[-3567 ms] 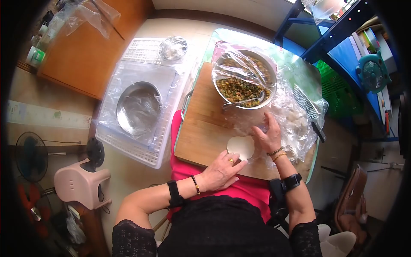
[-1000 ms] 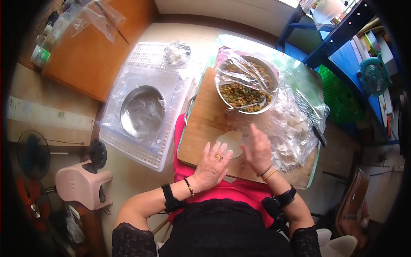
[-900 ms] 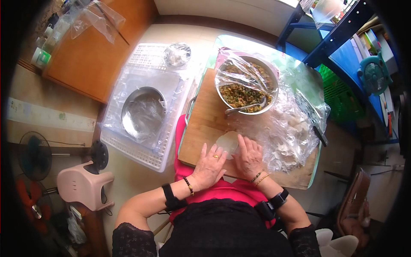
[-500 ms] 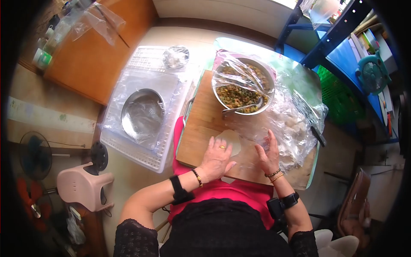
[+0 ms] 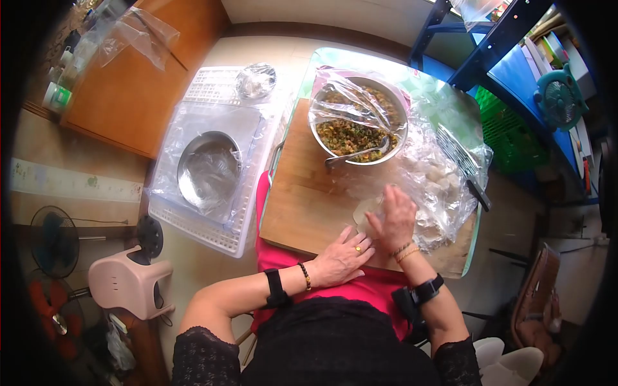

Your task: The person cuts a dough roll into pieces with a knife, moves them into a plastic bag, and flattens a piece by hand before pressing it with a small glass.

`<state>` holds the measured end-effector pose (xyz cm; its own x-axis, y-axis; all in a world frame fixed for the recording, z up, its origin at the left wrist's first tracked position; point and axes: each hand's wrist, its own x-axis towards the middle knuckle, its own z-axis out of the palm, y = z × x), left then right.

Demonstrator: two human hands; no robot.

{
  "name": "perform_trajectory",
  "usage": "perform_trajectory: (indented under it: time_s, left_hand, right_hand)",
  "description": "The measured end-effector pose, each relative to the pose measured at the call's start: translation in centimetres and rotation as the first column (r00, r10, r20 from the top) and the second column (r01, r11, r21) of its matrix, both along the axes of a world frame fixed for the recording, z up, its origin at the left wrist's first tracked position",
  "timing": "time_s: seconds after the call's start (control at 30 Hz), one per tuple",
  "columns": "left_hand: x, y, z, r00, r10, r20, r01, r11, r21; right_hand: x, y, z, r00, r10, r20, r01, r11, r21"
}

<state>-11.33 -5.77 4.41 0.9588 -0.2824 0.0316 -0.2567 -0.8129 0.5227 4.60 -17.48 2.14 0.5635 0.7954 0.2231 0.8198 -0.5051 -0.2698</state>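
A thin pale round of dough (image 5: 367, 211) lies on the wooden cutting board (image 5: 299, 186), partly covered by my right hand (image 5: 394, 220). That hand is over its right side, thumb apart from the fingers. My left hand (image 5: 344, 258) rests at the board's near edge, fingers stretched out, close to the round. Beyond them stands a metal bowl (image 5: 313, 132) of chopped filling (image 5: 351, 138), partly covered by plastic film, with a spoon (image 5: 360, 155) in it. Right of my right hand, pale dough pieces (image 5: 438, 186) lie under clear plastic.
On the left, a white plastic tray (image 5: 237, 248) bears an empty-looking metal basin (image 5: 180, 168) and a film-covered small bowl (image 5: 256, 80). A black-handled tool (image 5: 477, 193) lies on the plastic at right. A pink stool (image 5: 119, 286) and blue shelving (image 5: 515, 77) stand around.
My left hand has come off the dough round and drawn back to the board's near edge. My right hand has moved left over the round, which now lies further right.
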Motion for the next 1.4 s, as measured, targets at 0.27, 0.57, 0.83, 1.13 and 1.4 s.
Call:
perform_trajectory:
  time_s: [0.27, 0.57, 0.83, 1.13, 1.4]
  left_hand:
    - [0.4, 0.5, 0.2, 0.98, 0.197, -0.002, -0.196, 0.979, 0.055]
    - [-0.2, 1.0, -0.4, 0.999, 0.034, -0.002, -0.034, 0.998, 0.048]
    - [-0.2, 1.2, 0.2, 0.992, 0.124, -0.03, -0.121, 0.988, 0.091]
    - [-1.1, 1.3, 0.4, 0.997, 0.059, -0.049, -0.054, 0.994, 0.096]
    - [-1.9, 1.7, -0.2, 0.997, 0.051, 0.052, -0.057, 0.99, 0.128]
  right_hand:
    - [3.6, 0.1, 0.2, 0.949, -0.12, -0.293, 0.176, 0.969, 0.173]
    - [-1.1, 1.6, 0.1, 0.998, 0.066, 0.011, -0.067, 0.997, 0.043]
    - [5.3, 2.4, -1.9, 0.896, -0.18, -0.406, 0.286, 0.933, 0.217]
    - [-3.8, 1.0, 0.9, 0.982, 0.186, -0.045, -0.187, 0.982, -0.018]
    - [2.1, 2.7, -0.9, 0.96, -0.178, -0.215, 0.202, 0.975, 0.097]
